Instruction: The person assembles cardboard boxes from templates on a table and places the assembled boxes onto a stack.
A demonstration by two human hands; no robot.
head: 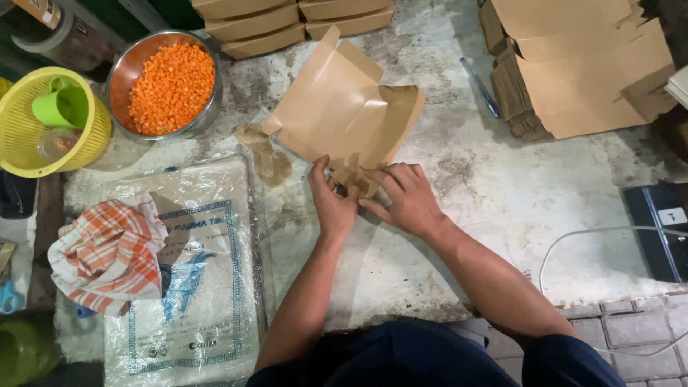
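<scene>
Head view: your left hand (333,204) and right hand (407,201) meet at the near edge of the carton (344,111), a brown cardboard blank lying part-folded on the bench (502,193). Both grips are closed lightly on its small near flap, the left thumb and fingers pinching it, the right fingers pressing flat on top (how far the flap is tucked is hidden under your fingers).

To fold it well, I would keep the right palm pinning the panel down while the left runs along the crease, so the card bends on its score and does not buckle.

Just left of your left grip lies a clear plastic bag (201,287) with blue key-pattern borders and a blue emblem; a checked orange cloth (107,254) rests on it. Far ahead of both grips sit folded boxes (287,21), brown and stacked. Ahead and to the right of your right grip, more flat blanks (573,72) are piled. A steel bowl (122,72) of orange dice stands ahead-left.
</scene>
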